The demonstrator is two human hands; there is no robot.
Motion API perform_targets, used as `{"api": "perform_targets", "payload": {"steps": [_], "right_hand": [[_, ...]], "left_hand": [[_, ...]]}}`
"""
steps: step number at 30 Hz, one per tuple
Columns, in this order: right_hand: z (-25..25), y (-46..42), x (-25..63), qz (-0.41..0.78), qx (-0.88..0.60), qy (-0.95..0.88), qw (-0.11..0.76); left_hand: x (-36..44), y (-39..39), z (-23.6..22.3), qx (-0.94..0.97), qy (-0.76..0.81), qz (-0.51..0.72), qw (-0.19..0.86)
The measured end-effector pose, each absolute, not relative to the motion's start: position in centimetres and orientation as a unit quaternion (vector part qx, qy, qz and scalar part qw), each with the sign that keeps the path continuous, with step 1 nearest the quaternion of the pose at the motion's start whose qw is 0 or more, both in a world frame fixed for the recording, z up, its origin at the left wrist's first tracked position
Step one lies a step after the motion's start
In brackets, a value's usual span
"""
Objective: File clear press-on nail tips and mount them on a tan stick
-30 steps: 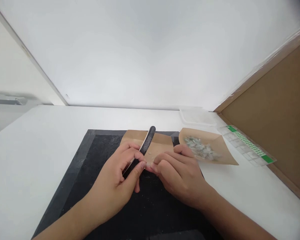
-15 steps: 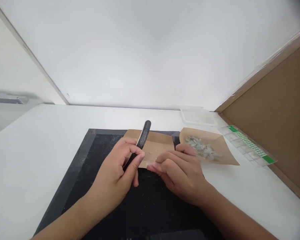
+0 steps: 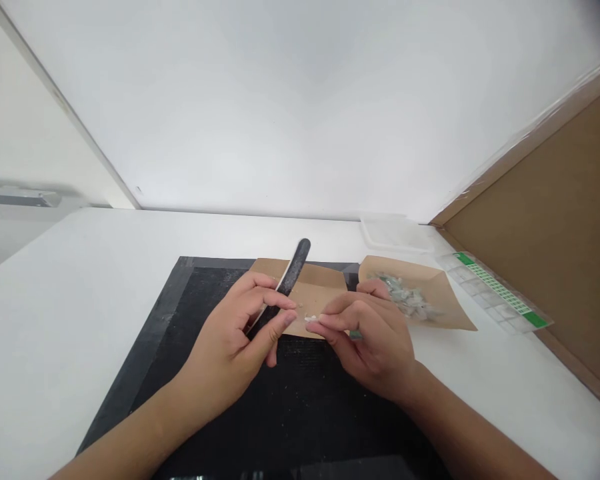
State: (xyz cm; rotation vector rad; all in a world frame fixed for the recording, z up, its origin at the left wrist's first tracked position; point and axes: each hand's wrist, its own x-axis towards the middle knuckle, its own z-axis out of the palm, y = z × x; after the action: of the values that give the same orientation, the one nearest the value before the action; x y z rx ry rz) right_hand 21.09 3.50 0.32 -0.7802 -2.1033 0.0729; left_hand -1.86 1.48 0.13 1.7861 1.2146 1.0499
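Note:
My left hand (image 3: 235, 333) is closed around a black nail file (image 3: 297, 263), which slants up and away with its pale edge turned to the left. Between the thumb and fingers of my right hand (image 3: 373, 343) a small whitish translucent piece (image 3: 312, 319) is pinched; its exact kind is too small to tell. A short gap separates the two hands' fingertips. Beneath them lies a brown paper tray (image 3: 325, 283) with a few tiny pale crumbs on it. A greenish bit shows under my right fingers, mostly hidden.
A black mat (image 3: 280, 420) dusted with specks covers the white table (image 3: 145, 233). To the right, a second brown paper tray (image 3: 457, 310) holds several translucent pieces (image 3: 410, 297). Beyond are a clear plastic tray (image 3: 395, 233), a compartment box with a green label (image 3: 500, 287) and a cardboard wall (image 3: 545, 220).
The fingertips of my left hand have parted slightly, and the file has shifted a little to the right. My right hand has drawn slightly right, and the pinched piece shows more clearly.

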Motion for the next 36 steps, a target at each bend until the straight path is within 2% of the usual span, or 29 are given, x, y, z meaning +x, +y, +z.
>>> {"api": "perform_targets", "payload": {"steps": [7,17,27,36], "right_hand": [[0.82,3.48,21.33,-0.063,-0.273,-0.874,0.398],[0.66,3.29,22.00,-0.074,-0.262,-0.887,0.372],[1.03,3.29,21.59,-0.120,-0.256,-0.897,0.338],[0.95,3.55,21.07,-0.082,-0.267,-0.905,0.321]], "left_hand": [[-1.95,1.04,0.42,0.680,0.429,0.396,0.445],[-2.16,1.33,0.40,0.703,0.421,0.377,0.431],[-2.26,1.19,0.76,0.779,0.399,0.397,0.274],[-2.64,1.13,0.73,0.837,0.397,0.327,0.190]]}}
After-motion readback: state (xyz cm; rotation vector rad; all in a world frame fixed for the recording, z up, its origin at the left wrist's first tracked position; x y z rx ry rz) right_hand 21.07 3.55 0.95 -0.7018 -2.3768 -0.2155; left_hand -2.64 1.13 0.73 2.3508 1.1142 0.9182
